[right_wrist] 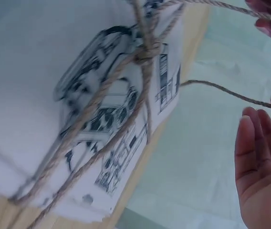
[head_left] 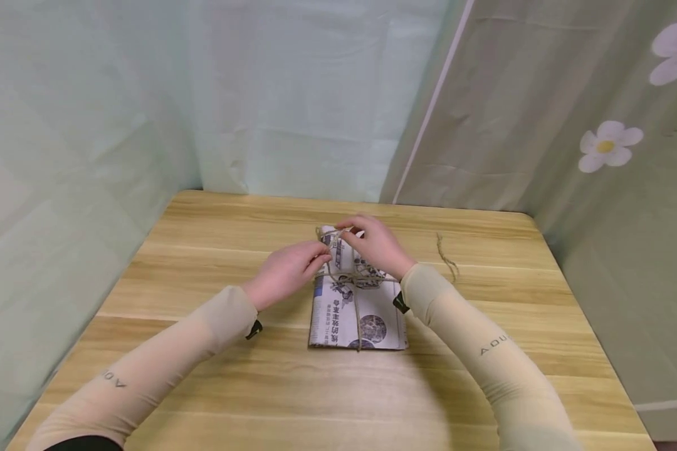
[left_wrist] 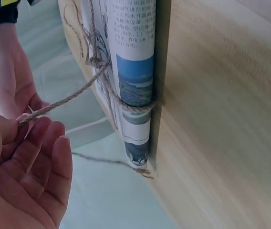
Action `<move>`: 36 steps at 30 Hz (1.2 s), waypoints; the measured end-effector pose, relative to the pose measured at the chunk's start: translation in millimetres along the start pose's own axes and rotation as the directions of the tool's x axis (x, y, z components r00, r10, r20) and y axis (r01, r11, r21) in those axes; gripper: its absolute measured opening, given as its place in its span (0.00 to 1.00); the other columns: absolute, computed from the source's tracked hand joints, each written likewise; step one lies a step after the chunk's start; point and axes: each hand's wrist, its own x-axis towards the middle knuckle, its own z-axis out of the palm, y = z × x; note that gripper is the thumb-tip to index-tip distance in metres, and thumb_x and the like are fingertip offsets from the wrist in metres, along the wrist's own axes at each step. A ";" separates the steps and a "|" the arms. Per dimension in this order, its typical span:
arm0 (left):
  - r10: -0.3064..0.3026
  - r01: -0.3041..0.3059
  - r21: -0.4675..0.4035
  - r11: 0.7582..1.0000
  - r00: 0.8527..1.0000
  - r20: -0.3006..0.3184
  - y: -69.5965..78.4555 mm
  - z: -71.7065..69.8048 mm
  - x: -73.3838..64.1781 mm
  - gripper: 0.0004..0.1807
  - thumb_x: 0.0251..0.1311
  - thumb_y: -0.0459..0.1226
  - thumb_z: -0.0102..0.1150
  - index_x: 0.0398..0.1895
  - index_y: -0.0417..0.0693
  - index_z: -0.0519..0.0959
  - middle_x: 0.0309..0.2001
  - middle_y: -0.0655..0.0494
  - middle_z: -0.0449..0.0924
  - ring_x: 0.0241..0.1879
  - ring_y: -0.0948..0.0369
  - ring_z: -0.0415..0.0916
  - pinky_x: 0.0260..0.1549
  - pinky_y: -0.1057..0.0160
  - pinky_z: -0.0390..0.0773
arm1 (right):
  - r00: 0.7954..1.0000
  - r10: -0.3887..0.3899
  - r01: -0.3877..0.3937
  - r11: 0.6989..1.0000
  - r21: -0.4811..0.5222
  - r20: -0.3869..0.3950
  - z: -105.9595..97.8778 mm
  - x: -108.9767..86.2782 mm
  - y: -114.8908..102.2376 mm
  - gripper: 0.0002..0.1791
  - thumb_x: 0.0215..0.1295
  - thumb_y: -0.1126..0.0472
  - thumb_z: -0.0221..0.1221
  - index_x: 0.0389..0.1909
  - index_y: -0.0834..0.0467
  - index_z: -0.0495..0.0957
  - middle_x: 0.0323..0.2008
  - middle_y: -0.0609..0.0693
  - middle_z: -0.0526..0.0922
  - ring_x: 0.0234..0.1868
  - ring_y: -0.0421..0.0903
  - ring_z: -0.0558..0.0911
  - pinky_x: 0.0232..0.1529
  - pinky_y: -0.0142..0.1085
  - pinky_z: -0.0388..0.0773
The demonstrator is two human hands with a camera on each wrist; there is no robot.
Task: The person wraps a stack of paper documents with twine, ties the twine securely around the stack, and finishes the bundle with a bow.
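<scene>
A flat parcel wrapped in printed newspaper [head_left: 338, 326] lies on the table, bound crosswise with brown twine [head_left: 357, 313]. The strands meet in a knot [right_wrist: 146, 55] on its upper face. Over the parcel's far left part, my left hand [head_left: 286, 270] pinches one strand of twine between thumb and fingertips; that strand [left_wrist: 73, 95] runs taut from the knot in the left wrist view. My right hand [head_left: 377, 248], above the far end, pinches another strand [right_wrist: 221, 89] in its fingertips. The two hands are close together, a short gap between them.
A loose short piece of twine [head_left: 446, 257] lies on the wooden table [head_left: 214, 376], right of the parcel. Pale curtains [head_left: 304, 100] hang behind and on both sides of the table, the right one with white flowers [head_left: 610, 147].
</scene>
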 end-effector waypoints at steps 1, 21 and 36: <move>-0.003 0.003 -0.012 1.000 1.000 -0.001 0.7 0.6 0.3 0.12 0.79 0.45 0.50 0.48 0.51 0.82 0.37 0.61 0.81 0.33 0.62 0.77 0.35 0.57 0.80 | 1.000 0.009 -0.009 1.000 0.023 -0.018 0.4 1.9 -0.2 0.15 0.75 0.53 0.60 0.58 0.51 0.82 0.54 0.45 0.82 0.49 0.43 0.81 0.49 0.40 0.80; -0.201 0.191 -0.463 0.865 0.979 0.028 -2.9 6.3 10.6 0.09 0.75 0.39 0.56 0.52 0.47 0.78 0.42 0.52 0.80 0.40 0.54 0.78 0.40 0.53 0.82 | 0.977 -0.002 -0.012 0.998 -0.065 -0.211 -59.5 -43.6 14.8 0.12 0.72 0.56 0.64 0.52 0.56 0.85 0.41 0.47 0.83 0.44 0.45 0.78 0.46 0.43 0.75; -0.335 0.301 -0.740 0.601 0.936 0.108 -20.9 9.4 18.3 0.19 0.78 0.40 0.52 0.59 0.31 0.73 0.49 0.33 0.77 0.39 0.49 0.82 0.45 0.49 0.85 | 0.986 0.100 -0.123 0.978 -0.171 -0.133 -62.1 -112.6 43.9 0.11 0.74 0.59 0.61 0.53 0.56 0.82 0.39 0.47 0.83 0.37 0.44 0.80 0.38 0.41 0.79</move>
